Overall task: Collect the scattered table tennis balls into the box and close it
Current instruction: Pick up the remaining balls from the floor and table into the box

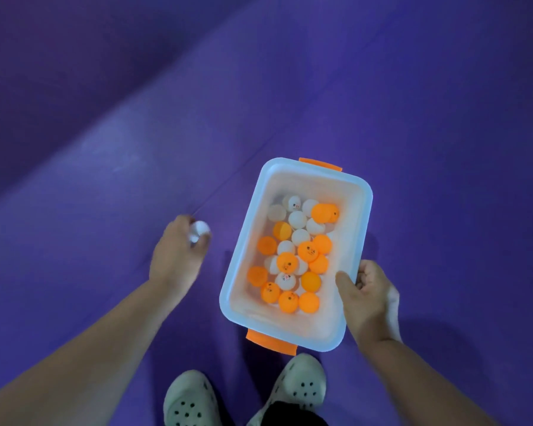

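Collecting is the step in hand. The left hand point(179, 256) is curled round a white ball point(200, 231) just left of the box point(363, 192). The blur there makes it hard to say whether it holds one ball or two. The right hand point(370, 298) grips the box by its right rim, thumb inside the wall and fingers curled underneath, carrying it above the purple floor point(413, 103). Inside lies a loose heap of orange and white balls point(290, 250), well short of the rim. The orange clips point(320, 164) at the two short ends hang free, and no lid is in view. The next move calls for bringing the left hand over the open top and letting go low, so the ball settles rather than bounces out. No stray balls show on the floor here, so closing probably waits on a further look round.
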